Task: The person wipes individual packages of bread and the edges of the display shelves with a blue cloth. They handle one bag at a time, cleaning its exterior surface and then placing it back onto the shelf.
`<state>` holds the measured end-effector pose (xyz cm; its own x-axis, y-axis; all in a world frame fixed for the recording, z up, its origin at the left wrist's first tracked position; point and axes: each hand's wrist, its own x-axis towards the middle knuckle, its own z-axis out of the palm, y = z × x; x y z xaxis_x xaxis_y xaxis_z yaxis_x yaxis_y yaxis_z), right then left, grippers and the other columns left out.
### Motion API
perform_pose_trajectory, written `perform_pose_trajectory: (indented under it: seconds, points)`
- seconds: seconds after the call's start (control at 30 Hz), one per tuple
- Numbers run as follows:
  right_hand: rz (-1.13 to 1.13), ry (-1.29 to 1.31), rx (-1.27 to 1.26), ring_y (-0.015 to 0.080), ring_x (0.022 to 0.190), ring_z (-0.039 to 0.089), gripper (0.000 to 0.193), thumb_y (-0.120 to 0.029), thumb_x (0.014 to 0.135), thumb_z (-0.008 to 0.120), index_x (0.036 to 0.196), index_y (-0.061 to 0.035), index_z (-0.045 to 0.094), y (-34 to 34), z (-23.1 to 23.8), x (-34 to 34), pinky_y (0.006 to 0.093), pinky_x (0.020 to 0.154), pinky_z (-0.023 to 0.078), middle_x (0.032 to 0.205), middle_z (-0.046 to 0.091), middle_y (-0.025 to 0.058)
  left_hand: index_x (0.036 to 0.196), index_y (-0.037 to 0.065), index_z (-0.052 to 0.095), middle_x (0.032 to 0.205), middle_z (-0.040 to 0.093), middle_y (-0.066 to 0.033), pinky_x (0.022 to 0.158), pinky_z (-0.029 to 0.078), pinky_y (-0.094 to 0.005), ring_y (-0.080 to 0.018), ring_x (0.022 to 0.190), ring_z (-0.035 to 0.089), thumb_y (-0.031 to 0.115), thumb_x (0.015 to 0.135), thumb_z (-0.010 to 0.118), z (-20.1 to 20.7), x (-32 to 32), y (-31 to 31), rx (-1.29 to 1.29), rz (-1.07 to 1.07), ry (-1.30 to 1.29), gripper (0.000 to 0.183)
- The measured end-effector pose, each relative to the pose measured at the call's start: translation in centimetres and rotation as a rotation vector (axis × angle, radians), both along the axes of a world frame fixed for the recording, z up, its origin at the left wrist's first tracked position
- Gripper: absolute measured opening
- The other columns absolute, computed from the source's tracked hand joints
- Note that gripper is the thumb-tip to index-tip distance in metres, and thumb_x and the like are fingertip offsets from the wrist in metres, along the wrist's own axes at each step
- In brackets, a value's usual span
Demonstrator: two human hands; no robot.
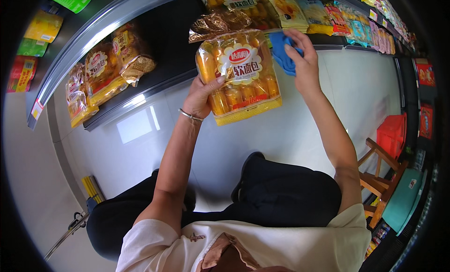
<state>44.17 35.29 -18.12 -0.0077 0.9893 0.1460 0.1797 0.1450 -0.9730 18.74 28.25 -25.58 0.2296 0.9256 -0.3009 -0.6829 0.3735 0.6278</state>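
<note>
My left hand (201, 94) grips a clear, gold-edged bag of bread rolls (241, 77) by its lower left side, thumb on the front. The bag is held up over the floor, just before the shelf edge. Its gathered brown-and-gold top (220, 24) lies toward the shelf. In my right hand (305, 61) is a bunched blue cloth (283, 52), pinched between thumb and fingers beside the bag's upper right edge. Whether the cloth touches the bag I cannot tell.
Several similar bread bags (98, 68) sit on the dark low shelf (161, 47) at left, with other snack packs (323, 18) at upper right. A metal-edged upper shelf (89, 37) overhangs the left. Right stand a red basket (391, 131) and wooden stool (377, 183).
</note>
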Motion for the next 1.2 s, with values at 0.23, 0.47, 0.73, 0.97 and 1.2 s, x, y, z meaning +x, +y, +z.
perform_pose_trajectory:
  seconds: [0.23,0.47,0.73,0.97,1.2]
  points:
    - [0.054,-0.604,0.401,0.0391,0.133,0.043,0.054,-0.012,0.086,0.067,0.135,-0.0007,0.048,-2.6,-0.7,-3.6,0.0425,0.111,0.035,0.144,0.042,0.0221,0.122,0.004,0.056,0.109,0.065,-0.0056,0.086,0.053,-0.0329,-0.0162,0.098,0.063,0.012,0.083,0.076,0.7,3.2,-0.9,-0.006,-0.058,0.06,0.044]
    - [0.468,-0.677,0.745,0.0352,0.12,0.052,0.041,-0.007,0.081,0.065,0.121,0.0009,0.062,-6.2,-0.2,-7.1,0.0452,0.103,0.043,0.138,0.052,0.0167,0.137,0.004,0.041,0.129,0.054,-0.0064,0.099,0.047,-0.0321,-0.02,0.118,0.055,0.01,0.084,0.067,-0.2,4.7,-2.0,0.073,-0.014,0.004,0.06]
    - [0.164,-0.632,0.704,0.0304,0.11,0.056,0.033,0.003,0.08,0.059,0.111,-0.0057,0.064,-1.7,-0.4,-1.5,0.0405,0.095,0.048,0.127,0.059,0.0101,0.127,0.002,0.051,0.117,0.063,-0.0068,0.09,0.051,-0.0336,-0.0175,0.102,0.062,0.008,0.085,0.072,-0.3,4.3,-1.4,0.047,0.025,0.086,0.047]
    - [0.084,-0.468,0.513,0.0321,0.11,0.056,0.035,0.008,0.076,0.059,0.107,-0.0073,0.061,-2.1,-1.1,-2.1,0.0397,0.095,0.048,0.118,0.056,0.0115,0.129,0.002,0.05,0.119,0.063,-0.008,0.093,0.051,-0.0348,-0.0198,0.106,0.062,0.011,0.086,0.071,0.3,2.9,-0.7,0.046,0.065,0.076,0.049]
    - [0.398,-0.436,0.683,0.0287,0.104,0.055,0.029,0.003,0.078,0.061,0.105,-0.0072,0.061,-6.5,0.2,-6.1,0.0391,0.092,0.047,0.118,0.053,0.0097,0.13,0.004,0.05,0.12,0.062,-0.005,0.096,0.049,-0.0347,-0.0193,0.108,0.061,0.014,0.085,0.073,-2.2,1.9,-0.6,0.063,0.103,-0.052,0.052]
